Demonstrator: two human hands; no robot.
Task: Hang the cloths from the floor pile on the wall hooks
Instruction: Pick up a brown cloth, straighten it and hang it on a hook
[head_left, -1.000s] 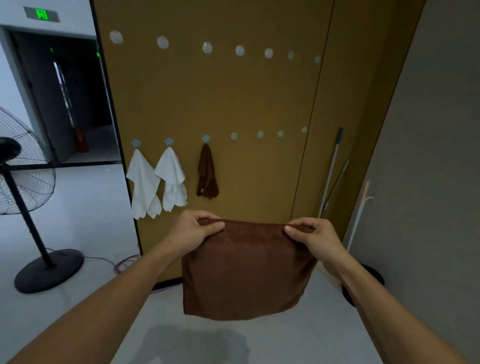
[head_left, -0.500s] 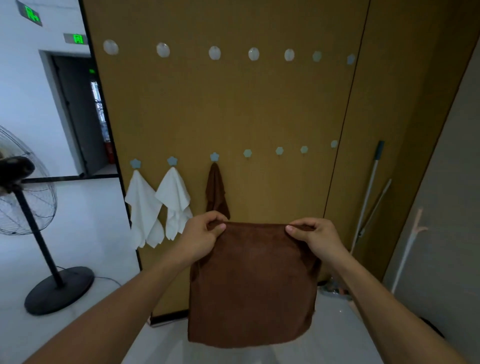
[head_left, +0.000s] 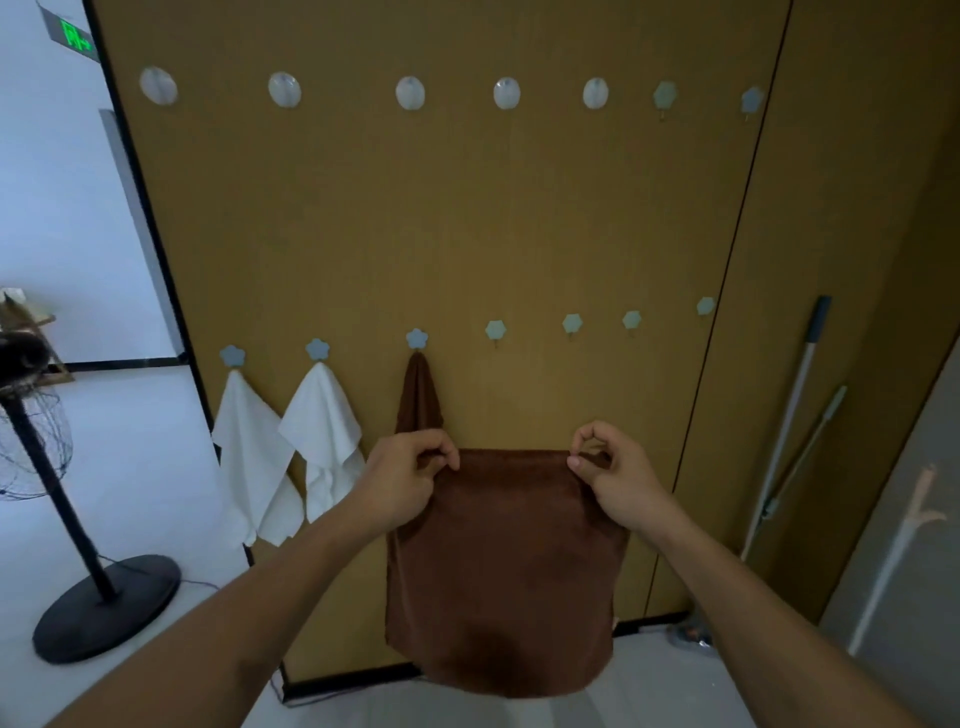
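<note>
A brown cloth (head_left: 504, 571) hangs flat in front of me, held by its top edge. My left hand (head_left: 405, 478) pinches the top left corner and my right hand (head_left: 613, 467) pinches the top right corner. On the ochre wall panel (head_left: 467, 218), a lower row of small blue hooks runs left to right. Two white cloths (head_left: 249, 467) (head_left: 324, 441) hang from the first two hooks, and a second brown cloth (head_left: 418, 395) hangs from the third hook (head_left: 416, 338). The fourth hook (head_left: 495, 329) is bare, just above my hands. The floor pile is out of view.
An upper row of round and flower-shaped hooks (head_left: 410, 93) sits high on the panel. A black standing fan (head_left: 62, 519) is at the left. Mop handles (head_left: 795, 415) lean in the right corner beside a grey wall (head_left: 914, 519).
I have come closer to the wall and the view has tilted up. Both hands have lifted the brown cloth toward the lower hook row, still holding its top corners.
</note>
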